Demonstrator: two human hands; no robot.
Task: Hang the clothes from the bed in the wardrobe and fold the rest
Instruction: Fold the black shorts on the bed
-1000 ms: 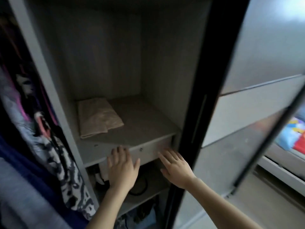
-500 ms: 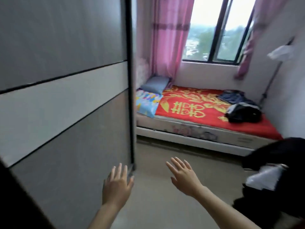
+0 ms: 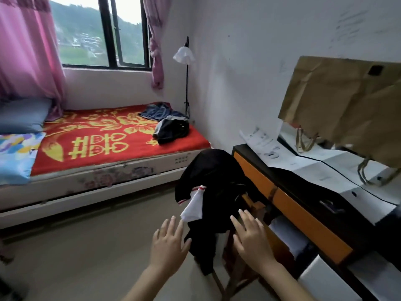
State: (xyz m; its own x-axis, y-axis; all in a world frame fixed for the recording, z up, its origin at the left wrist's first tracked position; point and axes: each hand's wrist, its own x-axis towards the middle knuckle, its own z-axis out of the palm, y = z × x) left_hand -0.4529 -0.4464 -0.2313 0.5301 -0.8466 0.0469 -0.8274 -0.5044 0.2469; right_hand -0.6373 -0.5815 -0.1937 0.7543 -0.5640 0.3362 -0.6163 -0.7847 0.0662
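Clothes lie on the bed (image 3: 65, 185) at its far right corner, close to the wall. A black garment (image 3: 173, 130) with a pale grey lining is bunched on the red blanket (image 3: 97, 137). A blue garment (image 3: 157, 111) lies just behind it, toward the bed's window side. Nothing touches either of them. A blue pillow (image 3: 21, 116) rests at the bed's left end, below the pink curtain (image 3: 26, 51). A floor lamp (image 3: 184, 54) stands against the wall at the bed's far right corner.

Off the bed's near right corner stands a wooden chair (image 3: 252, 204). Another black garment (image 3: 217, 174) is draped over it, with a white, red-trimmed piece hanging down. Further right of the bed, a table (image 3: 308, 216) with orange drawer fronts runs along the wall. On it are white papers (image 3: 262, 142) and a crumpled brown paper bag (image 3: 347, 101).

Both hands are raised, well short of the bed's near side. They are apart, with their backs to the camera and fingers straight and spread, and they hold nothing. The left hand (image 3: 168, 244), the one nearer the bed, is over the floor (image 3: 86, 246). The right hand (image 3: 251, 237) is in front of the chair, and I cannot tell whether its fingertips touch the draped garment.
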